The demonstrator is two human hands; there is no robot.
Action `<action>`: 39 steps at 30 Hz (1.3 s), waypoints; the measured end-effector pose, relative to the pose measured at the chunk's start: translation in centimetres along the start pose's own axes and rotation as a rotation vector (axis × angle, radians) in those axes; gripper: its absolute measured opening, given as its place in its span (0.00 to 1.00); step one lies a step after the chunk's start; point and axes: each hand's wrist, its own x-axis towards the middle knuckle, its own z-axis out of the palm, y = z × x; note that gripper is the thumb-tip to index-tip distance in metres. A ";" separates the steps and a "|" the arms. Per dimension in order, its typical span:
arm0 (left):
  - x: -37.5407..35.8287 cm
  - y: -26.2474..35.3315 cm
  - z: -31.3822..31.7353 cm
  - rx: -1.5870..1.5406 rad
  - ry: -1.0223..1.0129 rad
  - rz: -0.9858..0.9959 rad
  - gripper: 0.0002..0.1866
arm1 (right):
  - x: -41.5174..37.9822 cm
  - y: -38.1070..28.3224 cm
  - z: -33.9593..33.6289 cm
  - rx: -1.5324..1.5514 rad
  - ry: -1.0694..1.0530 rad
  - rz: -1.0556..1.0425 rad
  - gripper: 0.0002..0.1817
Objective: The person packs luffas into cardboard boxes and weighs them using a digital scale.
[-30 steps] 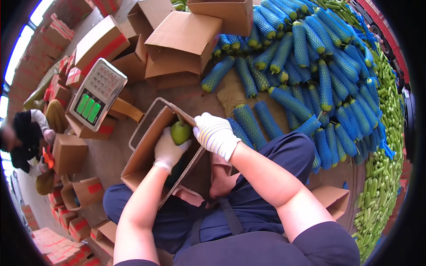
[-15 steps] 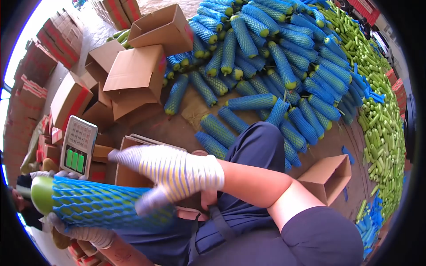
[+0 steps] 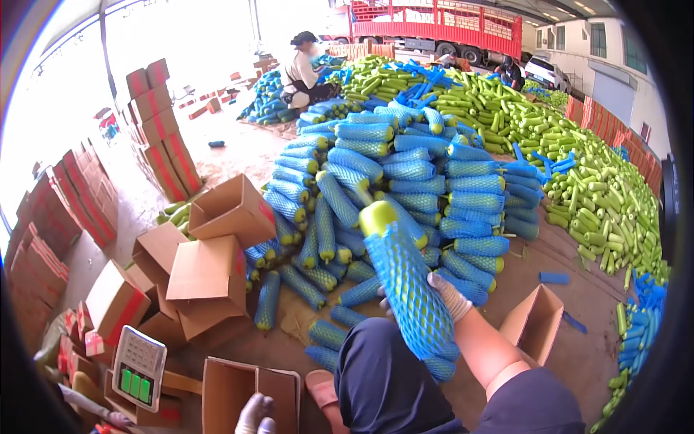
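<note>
My right hand (image 3: 450, 298), in a striped white glove, is closed around a long green gourd (image 3: 408, 289) in a blue foam net. The gourd is tilted, its bare green end up and away from me, over the pile of netted gourds (image 3: 473, 210). At the bottom edge, my left hand (image 3: 256, 415) shows only in part. Its gloved fingers are a little apart with nothing between them, in front of an open cardboard box (image 3: 217, 394).
A digital scale (image 3: 139, 367) stands at the lower left beside several open cartons (image 3: 206, 278). Another open carton (image 3: 533, 318) lies to my right. Bare green gourds (image 3: 600, 210) are heaped along the right. A person (image 3: 303, 72) sits behind the pile; a red truck (image 3: 434, 25) stands farther back.
The view has tilted up. Earlier, a netted gourd lay at the lower left in my left hand, my right hand above it. Now my right hand holds a netted gourd near the pile.
</note>
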 end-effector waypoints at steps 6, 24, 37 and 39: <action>-2.9 -5.3 0.6 0.335 -0.014 -0.078 0.23 | 1.5 3.7 -13.6 -0.835 0.508 -0.024 0.38; -3.6 -12.5 1.2 0.666 -0.119 -0.240 0.28 | 8.9 14.0 -16.2 -1.980 0.201 0.032 0.24; -1.2 -28.0 4.1 0.577 -0.782 -0.934 0.18 | -17.4 24.2 -16.4 -1.526 0.063 0.999 0.22; -1.4 -27.2 5.9 0.634 -0.959 -1.071 0.17 | -16.1 24.7 -16.9 -1.543 0.050 0.983 0.21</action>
